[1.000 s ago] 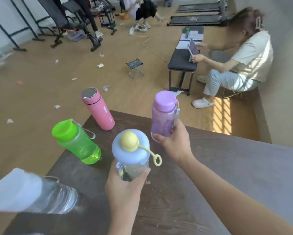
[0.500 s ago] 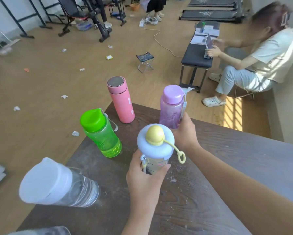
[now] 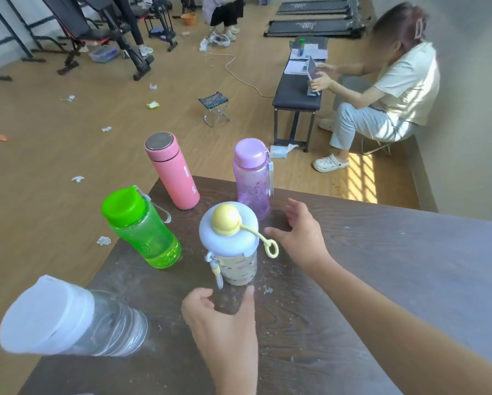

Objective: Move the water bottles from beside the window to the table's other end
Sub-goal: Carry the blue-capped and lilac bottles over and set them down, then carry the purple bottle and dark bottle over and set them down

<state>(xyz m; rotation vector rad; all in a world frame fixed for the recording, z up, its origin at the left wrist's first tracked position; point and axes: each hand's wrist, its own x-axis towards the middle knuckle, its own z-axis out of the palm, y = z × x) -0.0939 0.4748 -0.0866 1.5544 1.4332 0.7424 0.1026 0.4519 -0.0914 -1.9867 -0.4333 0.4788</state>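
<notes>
Five bottles: we count them upright at the surface [image 3: 410, 280] corner.
Left hand [image 3: 225, 329]: fingers spread, empty, just short of blue-lidded bottle [image 3: 233, 246].
Right hand [image 3: 299, 235]: fingers spread, empty, near purple bottle [image 3: 252, 178].
Risk: pink flask [image 3: 172, 171] and purple bottle stand at the edge (a nudge could topple them).

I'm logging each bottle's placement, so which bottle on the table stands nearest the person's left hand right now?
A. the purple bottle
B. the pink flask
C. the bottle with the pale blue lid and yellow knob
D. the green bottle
C: the left hand is open just in front of the bottle with the pale blue lid and yellow knob, which stands on the table, not gripped.
</notes>
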